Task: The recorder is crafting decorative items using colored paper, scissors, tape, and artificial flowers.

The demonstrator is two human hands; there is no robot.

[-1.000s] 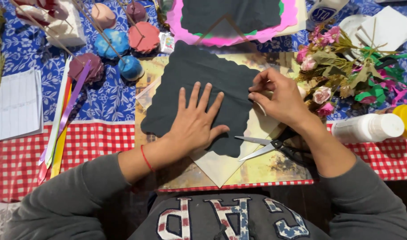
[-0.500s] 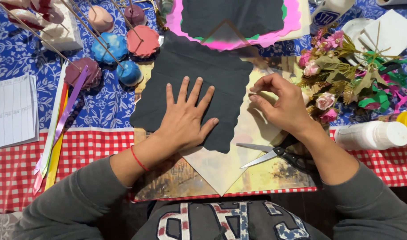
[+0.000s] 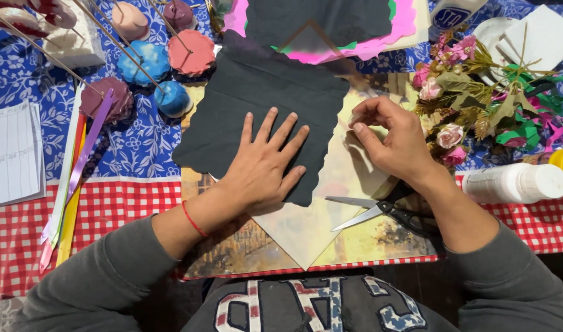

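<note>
On the table before the person, a black sheet of soft paper with wavy-cut edges (image 3: 263, 104) lies over a pale cream triangular sheet (image 3: 312, 227), which rests on a painted picture board (image 3: 392, 237). The left hand (image 3: 266, 163) presses flat on the black sheet's lower right part, fingers spread and palm down — open, gripping nothing, simply pinning the paper. The right hand (image 3: 395, 138) hovers just past the sheet's right edge with thumb and forefinger pinched together; whether anything small sits between them I cannot tell, as the fingertips hide it.

Black-handled metal scissors (image 3: 379, 212) lie on the cream sheet just below the right wrist, blades slightly apart and pointing left. Near the right hand stands a bunch of artificial pink roses with dry leaves (image 3: 453, 104), and a white glue bottle lying on its side (image 3: 515, 182) rests on the red-checked tablecloth (image 3: 109, 203). Painted round clay shapes on thin sticks (image 3: 152, 61) — blue, pink, maroon — sit to the upper left, beside coloured paper strips (image 3: 72, 178).

Done well, smoothing the sheet likely calls for an even, flat palm so the paper does not crease, and for the pinching fingers to work right at the wavy edge while the other hand keeps it from sliding.
</note>
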